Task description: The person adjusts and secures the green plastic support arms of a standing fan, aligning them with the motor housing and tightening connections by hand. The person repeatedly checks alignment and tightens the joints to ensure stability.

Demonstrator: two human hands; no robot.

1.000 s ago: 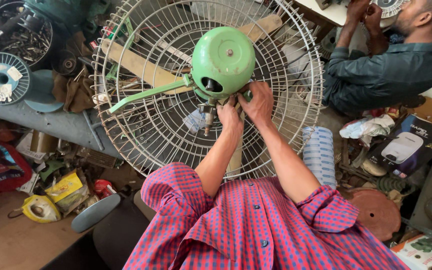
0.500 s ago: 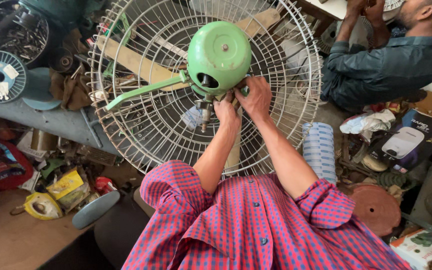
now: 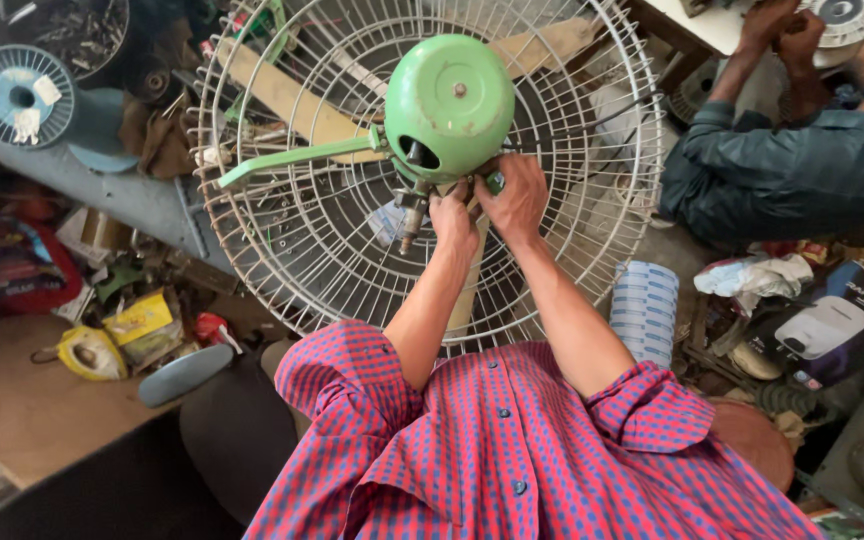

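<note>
A green round fan motor housing [image 3: 449, 102] sits at the centre of a large white wire fan guard [image 3: 292, 250]. A green flat bracket arm [image 3: 297, 158] sticks out to its left. Both my hands are pressed together just under the housing. My left hand [image 3: 454, 220] grips the metal neck fitting [image 3: 410, 212] below the motor. My right hand [image 3: 518, 195] closes on the same joint from the right. What the fingers pinch is hidden. My red and blue checked shirt [image 3: 512, 450] fills the bottom.
Another person in a dark shirt [image 3: 792, 180] works at the upper right, hands [image 3: 777, 30] on a white fan part. A blue wire spool [image 3: 14, 95] lies upper left. A ribbed white-blue piece [image 3: 644, 305] and cluttered parts, bags and boxes surround me.
The fan and my hands sit slightly lower and more to the right in view. My hands stay clamped under the motor; the grip looks unchanged.
</note>
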